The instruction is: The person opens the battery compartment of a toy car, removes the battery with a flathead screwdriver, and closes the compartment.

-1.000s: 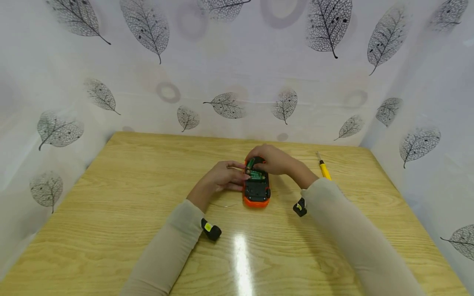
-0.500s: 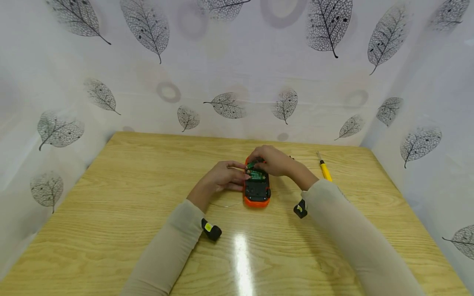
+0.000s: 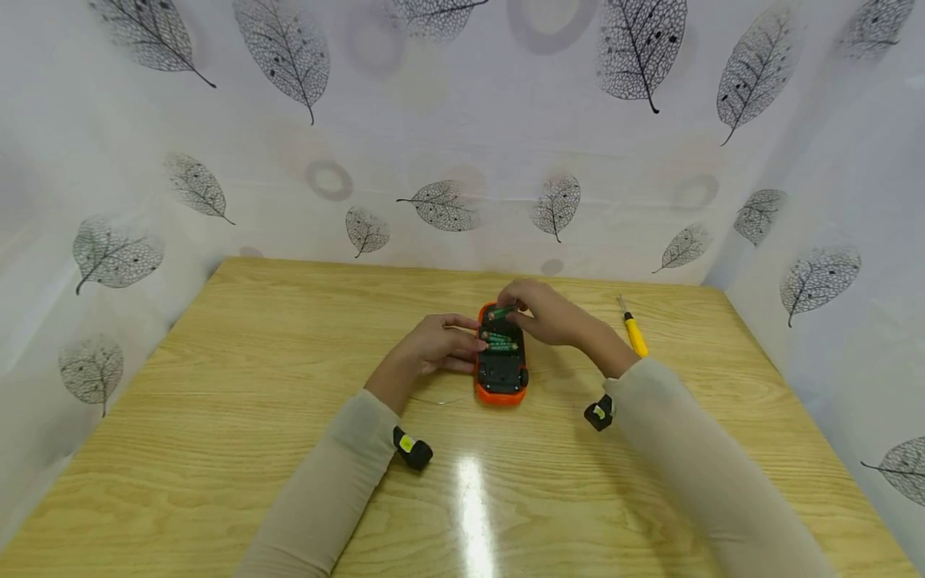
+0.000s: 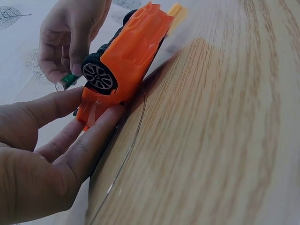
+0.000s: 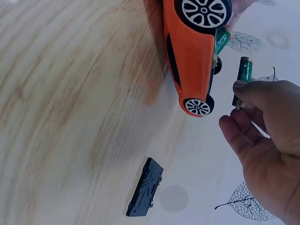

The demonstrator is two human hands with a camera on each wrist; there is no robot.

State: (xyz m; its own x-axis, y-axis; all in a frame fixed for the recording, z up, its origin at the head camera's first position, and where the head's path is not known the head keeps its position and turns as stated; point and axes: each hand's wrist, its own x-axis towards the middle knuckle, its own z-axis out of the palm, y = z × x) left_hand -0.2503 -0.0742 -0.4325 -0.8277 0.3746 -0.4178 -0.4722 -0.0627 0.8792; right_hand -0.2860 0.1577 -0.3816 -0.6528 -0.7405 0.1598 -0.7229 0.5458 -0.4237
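Head view. Desk [image 3: 289, 337]: beneath both hands. Toy car [image 3: 500, 397], orange: wheels up, between the hands, touching the left one. Left hand [image 3: 437, 345]: fingers extended against the car's near flank, probably to steady it while the other hand works. Two green batteries [image 3: 501, 348]: in the car's exposed underside, just beside the left fingertips. Right hand [image 3: 545, 311]: thumb and fingers pinch a third battery [image 3: 501, 314], beyond the other two, over the car's far end. Yellow screwdriver [image 3: 636, 337]: to the right of the right hand, untouched. Thin wire [image 3: 442, 400]: on the near side of the left hand. Change from one second earlier: the third battery, then slanted low in the car, is now raised and lies more crosswise; the right hand is higher and farther right. Left hand and car: essentially unmoved.

Left wrist view. Left fingers: spread straight along the orange body, not wrapped around it, seemingly leaving the underside accessible.

Right wrist view. Third battery: apart from the car, gripped near one end, perhaps for easy turning. Black panel [image 5: 144, 190]: on the desk, well apart from the right hand.
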